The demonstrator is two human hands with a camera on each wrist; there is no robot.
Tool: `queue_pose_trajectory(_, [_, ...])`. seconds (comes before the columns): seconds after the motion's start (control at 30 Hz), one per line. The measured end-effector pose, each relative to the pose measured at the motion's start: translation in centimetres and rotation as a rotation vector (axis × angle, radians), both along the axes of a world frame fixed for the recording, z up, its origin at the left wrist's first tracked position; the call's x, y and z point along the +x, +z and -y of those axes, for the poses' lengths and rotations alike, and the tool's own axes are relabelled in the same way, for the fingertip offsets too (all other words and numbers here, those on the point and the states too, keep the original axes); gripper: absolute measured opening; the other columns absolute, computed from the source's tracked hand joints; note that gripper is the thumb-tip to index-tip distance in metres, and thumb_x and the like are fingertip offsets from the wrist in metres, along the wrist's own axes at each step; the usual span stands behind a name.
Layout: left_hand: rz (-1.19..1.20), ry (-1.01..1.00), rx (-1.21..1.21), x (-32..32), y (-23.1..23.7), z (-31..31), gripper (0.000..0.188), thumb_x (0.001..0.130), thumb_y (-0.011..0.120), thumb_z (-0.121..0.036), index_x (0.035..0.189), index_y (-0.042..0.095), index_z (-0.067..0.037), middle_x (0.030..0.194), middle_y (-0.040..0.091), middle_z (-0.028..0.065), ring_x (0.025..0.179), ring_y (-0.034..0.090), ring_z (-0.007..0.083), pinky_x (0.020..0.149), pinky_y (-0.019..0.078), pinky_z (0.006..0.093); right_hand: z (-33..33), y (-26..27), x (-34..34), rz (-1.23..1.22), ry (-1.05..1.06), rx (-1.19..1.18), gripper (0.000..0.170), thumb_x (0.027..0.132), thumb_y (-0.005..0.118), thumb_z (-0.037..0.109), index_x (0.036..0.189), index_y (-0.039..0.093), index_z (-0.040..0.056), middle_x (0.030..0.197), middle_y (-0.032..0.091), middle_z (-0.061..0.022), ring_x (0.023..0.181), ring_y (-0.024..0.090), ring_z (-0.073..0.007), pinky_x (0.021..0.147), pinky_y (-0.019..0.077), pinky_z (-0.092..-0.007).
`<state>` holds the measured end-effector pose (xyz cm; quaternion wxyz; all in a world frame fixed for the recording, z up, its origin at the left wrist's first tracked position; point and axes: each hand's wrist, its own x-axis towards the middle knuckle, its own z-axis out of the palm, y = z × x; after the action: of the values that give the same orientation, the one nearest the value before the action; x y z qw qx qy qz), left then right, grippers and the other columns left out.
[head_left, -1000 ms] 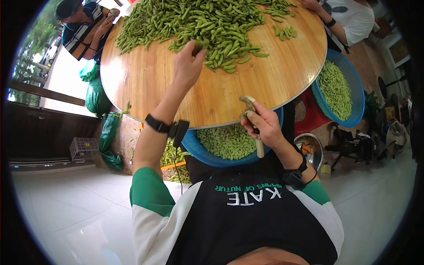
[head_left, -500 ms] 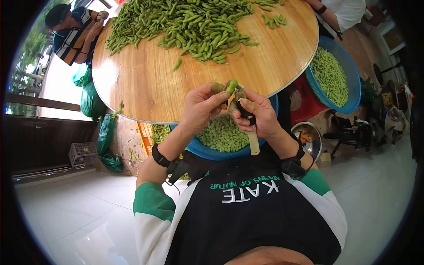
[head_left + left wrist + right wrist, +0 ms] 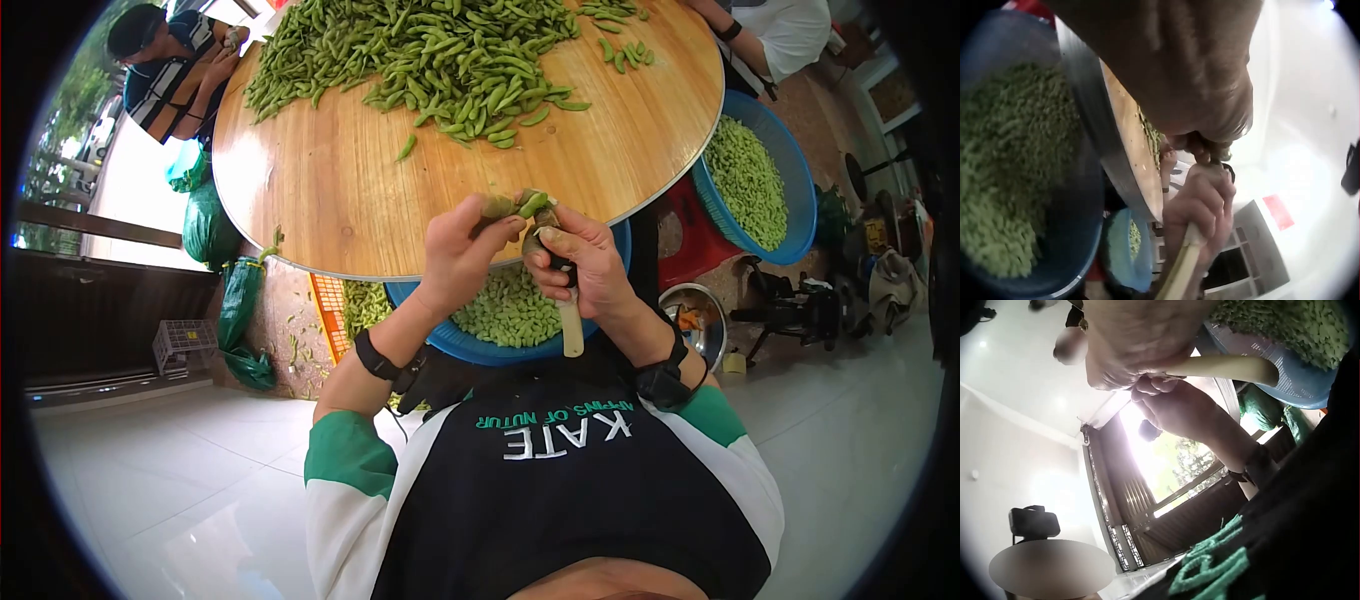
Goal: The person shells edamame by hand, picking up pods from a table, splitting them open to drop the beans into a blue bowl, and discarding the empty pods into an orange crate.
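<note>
Over the table's near edge, my left hand point(image 3: 458, 250) pinches a green edamame pod point(image 3: 533, 205) by one end, with a brownish cover on a finger. Meeting it at the pod's other end is my right hand point(image 3: 590, 262), its thumb wrapped. The right fingers curl round a tool with a long cream handle point(image 3: 572, 328), which points down toward my body and also shows in the right wrist view as a curved handle point(image 3: 1229, 367). The tool's working end is hidden by the fingers. Below both hands stands a blue basin point(image 3: 470, 350) of shelled beans point(image 3: 512, 308).
A large heap of pods point(image 3: 440, 60) covers the far part of the round wooden table point(image 3: 330, 190). Another blue basin point(image 3: 797, 185) of beans stands at the right, near a metal bowl point(image 3: 712, 310). An orange crate point(image 3: 328, 310) is at lower left. Two other people sit across the table.
My left hand has come back from the heap to my right hand, bringing a pod. Since half a second ago the pod has tilted between the hands. One loose pod now lies apart from the heap.
</note>
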<state>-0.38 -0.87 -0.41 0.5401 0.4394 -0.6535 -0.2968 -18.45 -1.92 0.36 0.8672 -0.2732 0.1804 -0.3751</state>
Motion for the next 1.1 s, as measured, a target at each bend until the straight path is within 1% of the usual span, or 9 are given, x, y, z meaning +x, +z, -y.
queue_pose_trajectory(0.07, [-0.649, -0.262, 0.521, 0.4, 0.3, 0.2, 0.002, 0.088, 0.062, -0.006, 0.088, 0.06, -0.004, 0.072, 0.062, 0.0025, 0.061, 0.055, 0.0056, 0.046, 0.0359, 0.0187, 0.1, 0.1, -0.3, 0.062, 0.05, -0.006, 0.036, 0.096, 0.048, 0.014, 0.131, 0.045, 0.0054, 0.075, 0.051, -0.005, 0.049, 0.037, -0.0072, 0.039, 0.0322, -0.0181])
queue_pose_trajectory(0.27, [-1.112, -0.493, 0.901, 0.2, 2.2, 0.2, 0.007, 0.089, 0.062, -0.009, 0.087, 0.058, -0.004, 0.078, 0.061, 0.0026, 0.057, 0.053, 0.0074, 0.045, 0.0371, 0.0215, 0.7, -0.4, -0.7, 0.234, 0.153, 0.081, 0.03, 0.096, 0.048, 0.014, 0.125, 0.051, 0.0057, 0.076, 0.052, -0.0053, 0.048, 0.036, -0.0067, 0.038, 0.0323, -0.0177])
queue_pose_trajectory(0.3, [-1.112, -0.494, 0.902, 0.1, 2.2, 0.2, 0.007, 0.089, 0.062, -0.009, 0.087, 0.058, -0.004, 0.078, 0.061, 0.0026, 0.057, 0.053, 0.0074, 0.045, 0.0371, 0.0215, 0.7, -0.6, -0.7, 0.255, 0.137, 0.126, 0.031, 0.096, 0.048, 0.015, 0.126, 0.051, 0.0062, 0.076, 0.052, -0.0055, 0.048, 0.035, -0.0069, 0.038, 0.0322, -0.0178])
queue_pose_trajectory(0.37, [0.057, -0.092, 0.282, -0.1, 2.4, 0.2, 0.011, 0.086, 0.065, -0.009, 0.087, 0.056, -0.002, 0.079, 0.058, 0.006, 0.052, 0.053, 0.0148, 0.046, 0.0408, 0.0292, 0.5, -0.3, -0.6, 0.229, 0.109, 0.174, 0.03, 0.097, 0.047, 0.015, 0.126, 0.051, 0.0072, 0.076, 0.052, -0.0055, 0.049, 0.035, -0.007, 0.038, 0.0321, -0.0177])
queue_pose_trajectory(0.47, [0.571, 0.04, -0.263, -0.1, 2.8, 0.0, 0.014, 0.082, 0.067, -0.009, 0.087, 0.057, 0.0, 0.074, 0.057, 0.0111, 0.053, 0.056, 0.024, 0.051, 0.0443, 0.035, 0.3, 0.0, -0.5, 0.216, 0.102, 0.246, 0.029, 0.097, 0.047, 0.015, 0.125, 0.05, 0.0089, 0.076, 0.051, -0.0056, 0.05, 0.035, -0.0072, 0.038, 0.0318, -0.0175])
queue_pose_trajectory(0.57, [0.789, 0.165, -0.374, -0.3, 3.0, -0.8, 0.012, 0.08, 0.067, -0.007, 0.085, 0.059, 0.0, 0.07, 0.057, 0.0139, 0.056, 0.057, 0.0295, 0.052, 0.0457, 0.0351, 0.2, -0.6, -0.4, 0.245, 0.134, 0.268, 0.028, 0.097, 0.046, 0.015, 0.125, 0.05, 0.0098, 0.077, 0.051, -0.0058, 0.051, 0.035, -0.0074, 0.038, 0.0317, -0.0173])
queue_pose_trajectory(0.7, [0.446, 0.063, -0.214, 0.0, 3.1, -0.3, 0.011, 0.081, 0.067, -0.007, 0.088, 0.062, 0.0, 0.066, 0.055, 0.0123, 0.056, 0.059, 0.0213, 0.05, 0.0448, 0.03, -0.1, -0.7, -0.1, 0.268, 0.122, 0.236, 0.028, 0.097, 0.047, 0.015, 0.124, 0.05, 0.0097, 0.077, 0.051, -0.0062, 0.05, 0.035, -0.0074, 0.038, 0.0318, -0.0172])
queue_pose_trajectory(0.87, [-0.386, -0.045, 0.635, -0.5, 3.0, -0.7, 0.019, 0.089, 0.062, -0.013, 0.099, 0.063, 0.003, 0.068, 0.058, 0.0045, 0.058, 0.053, 0.0071, 0.049, 0.0418, 0.0251, -0.1, -0.7, -0.4, 0.102, 0.02, 0.092, 0.025, 0.096, 0.048, 0.013, 0.12, 0.054, 0.0066, 0.078, 0.054, -0.0065, 0.051, 0.039, -0.0073, 0.038, 0.0316, -0.0171])
queue_pose_trajectory(1.1, [-0.118, -0.057, 0.62, -0.7, 1.9, -1.5, 0.017, 0.09, 0.057, -0.011, 0.097, 0.061, 0.004, 0.066, 0.059, 0.0065, 0.055, 0.052, 0.0121, 0.051, 0.0427, 0.0282, -0.3, -1.8, 0.9, -0.596, -0.419, -0.638, 0.029, 0.087, 0.062, 0.008, 0.114, 0.055, -0.0002, 0.081, 0.059, -0.0037, 0.061, 0.053, -0.0117, 0.055, 0.046, -0.026])
